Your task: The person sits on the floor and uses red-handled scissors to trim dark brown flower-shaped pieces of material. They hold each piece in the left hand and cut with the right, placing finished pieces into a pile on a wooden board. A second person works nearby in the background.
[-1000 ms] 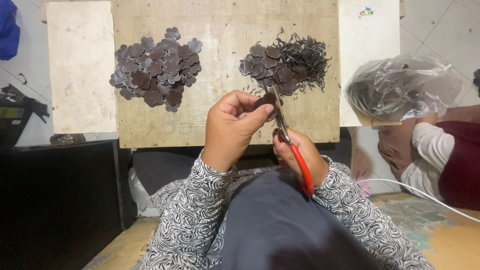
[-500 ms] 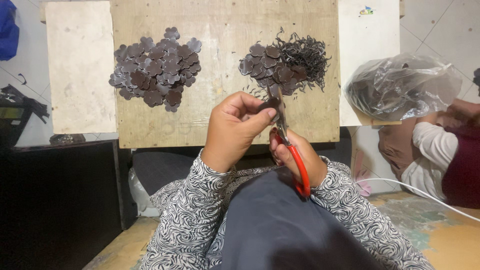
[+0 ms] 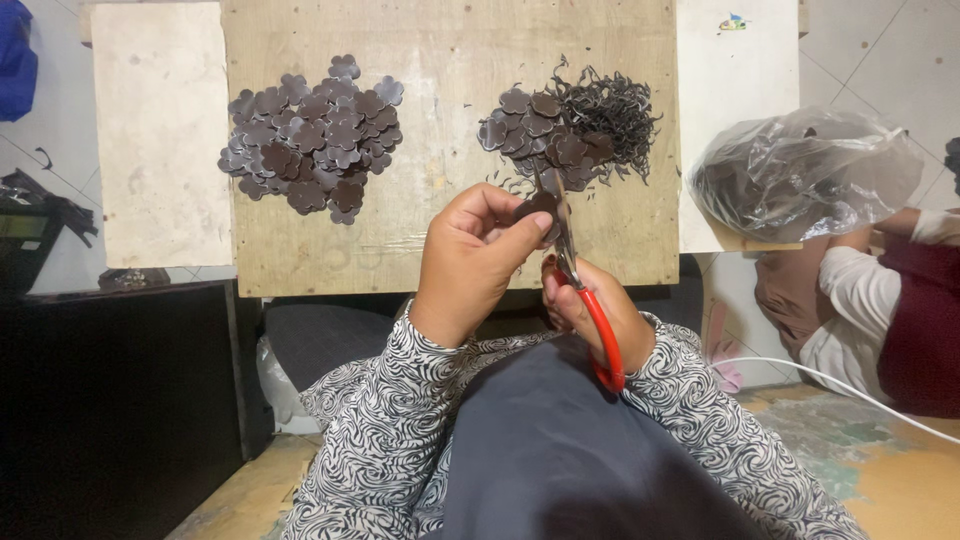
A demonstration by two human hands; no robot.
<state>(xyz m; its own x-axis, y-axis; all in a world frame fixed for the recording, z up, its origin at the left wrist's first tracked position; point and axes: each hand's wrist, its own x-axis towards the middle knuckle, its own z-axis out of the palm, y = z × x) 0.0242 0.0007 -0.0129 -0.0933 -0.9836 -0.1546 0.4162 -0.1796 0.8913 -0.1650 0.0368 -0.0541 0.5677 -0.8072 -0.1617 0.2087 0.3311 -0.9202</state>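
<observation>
Just above the lap, the left hand (image 3: 470, 260) pinches a small dark flower-shaped piece (image 3: 537, 208), fingers (image 3: 525, 228) closed on it; the right hand (image 3: 590, 310) grips red-handled scissors (image 3: 585, 290), blades touching the piece. Risk: the blades sit just beside the left fingertips and could nick them, or the piece could twist and cut unevenly. Beyond, on the wooden worktop (image 3: 450, 150), lie a pile of cut flowers (image 3: 310, 135) and a pile with trimmings (image 3: 575, 125).
</observation>
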